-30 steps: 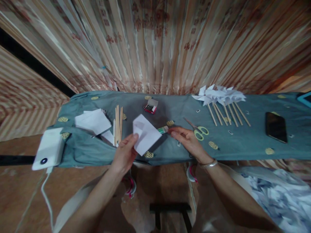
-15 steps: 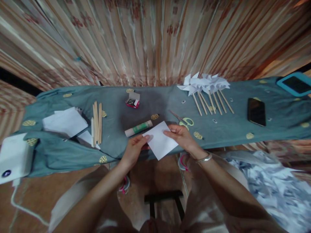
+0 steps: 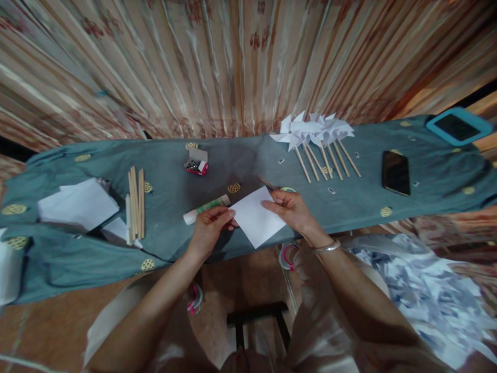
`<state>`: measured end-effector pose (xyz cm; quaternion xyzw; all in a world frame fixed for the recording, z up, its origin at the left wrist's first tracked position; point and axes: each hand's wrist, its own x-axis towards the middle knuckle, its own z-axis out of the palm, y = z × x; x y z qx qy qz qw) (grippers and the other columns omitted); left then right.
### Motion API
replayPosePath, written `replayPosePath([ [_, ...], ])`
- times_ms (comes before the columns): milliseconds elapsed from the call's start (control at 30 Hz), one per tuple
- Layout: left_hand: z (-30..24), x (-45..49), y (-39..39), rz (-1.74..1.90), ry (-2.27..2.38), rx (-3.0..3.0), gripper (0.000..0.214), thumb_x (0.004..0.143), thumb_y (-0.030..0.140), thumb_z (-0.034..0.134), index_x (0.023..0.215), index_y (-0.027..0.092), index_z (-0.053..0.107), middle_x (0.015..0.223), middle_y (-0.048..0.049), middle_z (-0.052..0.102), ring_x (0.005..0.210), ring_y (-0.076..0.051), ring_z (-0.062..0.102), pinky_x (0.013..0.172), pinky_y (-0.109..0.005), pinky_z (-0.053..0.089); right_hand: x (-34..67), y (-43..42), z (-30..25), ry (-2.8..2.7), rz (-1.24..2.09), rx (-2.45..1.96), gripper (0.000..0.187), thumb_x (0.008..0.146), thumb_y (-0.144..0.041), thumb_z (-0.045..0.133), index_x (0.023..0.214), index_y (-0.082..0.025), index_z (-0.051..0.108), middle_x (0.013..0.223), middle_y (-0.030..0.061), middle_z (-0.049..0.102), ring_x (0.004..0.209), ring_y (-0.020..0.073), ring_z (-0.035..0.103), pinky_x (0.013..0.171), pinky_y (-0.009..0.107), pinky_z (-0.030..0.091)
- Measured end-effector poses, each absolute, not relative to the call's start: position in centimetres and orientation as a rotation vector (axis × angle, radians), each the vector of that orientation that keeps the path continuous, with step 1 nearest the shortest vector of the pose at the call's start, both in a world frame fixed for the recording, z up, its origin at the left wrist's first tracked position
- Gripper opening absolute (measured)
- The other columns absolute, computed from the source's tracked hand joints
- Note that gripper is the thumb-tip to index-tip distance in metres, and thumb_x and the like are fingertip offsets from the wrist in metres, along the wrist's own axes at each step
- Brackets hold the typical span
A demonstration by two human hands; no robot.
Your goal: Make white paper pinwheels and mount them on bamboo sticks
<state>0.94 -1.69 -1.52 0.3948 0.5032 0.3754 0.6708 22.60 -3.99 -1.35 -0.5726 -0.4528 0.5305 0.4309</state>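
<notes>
The left grip and the right grip pinch the white paper near the front edge of the table (flat, it seems). Probably it is being positioned; the next move calls for careful alignment.

I take this for a room in a home, turned to handicraft. Beyond my fingers hangs a long pleated curtain with reddish flowers, and under them runs a narrow table covered in household cloth, green with yellow motifs. Ahead and right of them lie paper pinwheels; farther right, an ordinary phone. Below is a plain brown floor.
</notes>
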Motion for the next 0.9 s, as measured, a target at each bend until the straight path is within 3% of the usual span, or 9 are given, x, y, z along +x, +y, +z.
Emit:
replayPosePath([
  [133, -1.8, 0.9, -2.2, 0.878, 1.103, 0.847, 0.042, 0.048, 0.047, 0.092, 0.072, 0.017, 0.074, 0.07, -0.0004, 0.071, 0.061, -0.013, 0.062, 0.06, -0.025, 0.054, 21.9, -4.0, -1.6, -1.008, 1.369, -1.423, 0.043, 0.06, -0.06, 0.081, 0.079, -0.023, 0.068, 0.069, -0.0014, 0.071, 0.055, 0.0146, 0.059, 0.048, 0.026, 0.043],
  [333, -2.5, 0.0, -2.7, 0.853, 1.081, 1.318, 0.038, 0.077, 0.055, 0.073, 0.075, 0.017, 0.077, 0.072, -0.0023, 0.071, 0.063, -0.014, 0.061, 0.059, -0.026, 0.053, 21.3, -3.8, -1.8, -0.953, 1.363, -1.294, 0.043, 0.058, -0.057, 0.085, 0.074, -0.022, 0.066, 0.061, -0.0045, 0.066, 0.058, 0.0132, 0.06, 0.057, 0.027, 0.049],
  [500, -0.9, -2.1, -1.6, 1.127, 1.066, 2.235, 0.02, 0.095, 0.026, 0.059, 0.101, 0.018, 0.076, 0.092, -0.006, 0.071, 0.083, -0.016, 0.065, 0.073, -0.026, 0.053, 21.9, -3.4, -1.4, -0.939, 1.147, -1.303, 0.04, 0.061, -0.05, 0.087, 0.083, -0.022, 0.07, 0.078, -0.0016, 0.073, 0.072, 0.0124, 0.064, 0.074, 0.027, 0.052],
  [600, 0.1, -2.4, -1.6, 1.194, 0.962, 2.671, 0.022, 0.096, 0.016, 0.056, 0.112, 0.02, 0.072, 0.095, -0.0057, 0.07, 0.085, -0.016, 0.063, 0.074, -0.028, 0.051, 22.2, -3.3, -1.4, -0.913, 1.127, -1.33, 0.038, 0.064, -0.05, 0.085, 0.086, -0.021, 0.072, 0.077, -0.0002, 0.073, 0.068, 0.0116, 0.062, 0.069, 0.026, 0.05],
  [733, -0.5, -1.0, -2.8, 1.037, 0.807, 2.892, 0.018, 0.096, 0.012, 0.054, 0.106, 0.015, 0.07, 0.093, -0.0071, 0.07, 0.086, -0.02, 0.062, 0.075, -0.033, 0.05, 22.8, -3.0, -2.1, -0.965, 1.091, -1.346, 0.035, 0.069, -0.049, 0.08, 0.088, -0.021, 0.072, 0.075, 0.0, 0.072, 0.067, 0.0122, 0.062, 0.069, 0.027, 0.05],
  [900, -2.6, -0.3, -4.0, 0.644, 0.77, 2.77, 0.021, 0.091, 0.022, 0.066, 0.108, 0.012, 0.069, 0.106, -0.0121, 0.071, 0.097, -0.027, 0.063, 0.078, -0.041, 0.054, 23.4, -3.4, -2.9, -1.181, 0.766, -1.599, 0.023, 0.076, -0.037, 0.072, 0.092, -0.02, 0.072, 0.081, 0.0015, 0.071, 0.072, 0.0157, 0.064, 0.074, 0.031, 0.05],
])
